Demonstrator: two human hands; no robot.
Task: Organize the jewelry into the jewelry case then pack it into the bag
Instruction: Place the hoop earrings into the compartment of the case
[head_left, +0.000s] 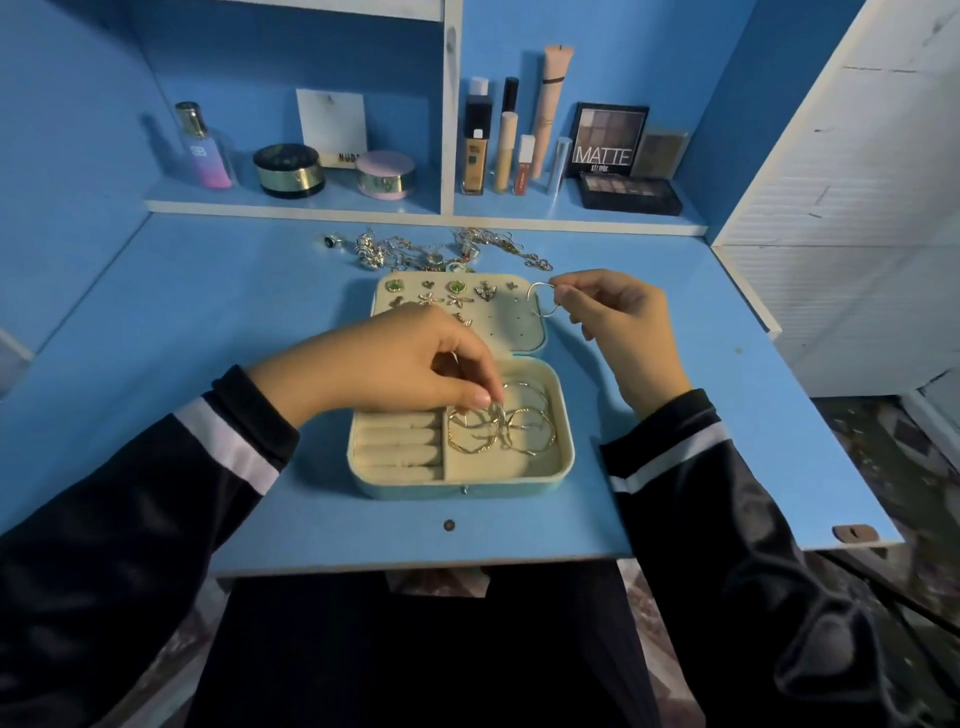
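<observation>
**Head view.** The open jewelry case (462, 491) lies at the middle of the desk (249, 312), its base near the front edge and its lid folded flat toward the back edge.

- **Left hand:** The left hand (395, 364) reaches into the base's right compartment. Its thumb and fingertips pinch the wire of the hoops (498, 434) heaped there.
- **Right hand:** The right hand (618, 322) hovers beside the lid's right edge, pinching a silver hoop (535, 287) between thumb and fingertips.
- **Case contents:** The ring rolls (397, 447) at the base's left show nothing in them. Stud earrings (457, 287) fill the lid panel's back rows.
- **Elsewhere:** Loose jewelry (431, 252) lies tangled along the desk's back edge, below the cosmetics shelf (311, 205). No bag is in view.

**Step in hand (judged):** the hoops are being settled into the compartment.

1. Lay each hoop flat and nested, not interlocked, with open ends turned away from neighbouring wires so they do not snag.
2. Release the left-hand pinch only once the heap sits level.
3. Lower the silver hoop on top rather than dropping it.

With the tangled pile yet to be sorted, the task looks no more than half done.
</observation>
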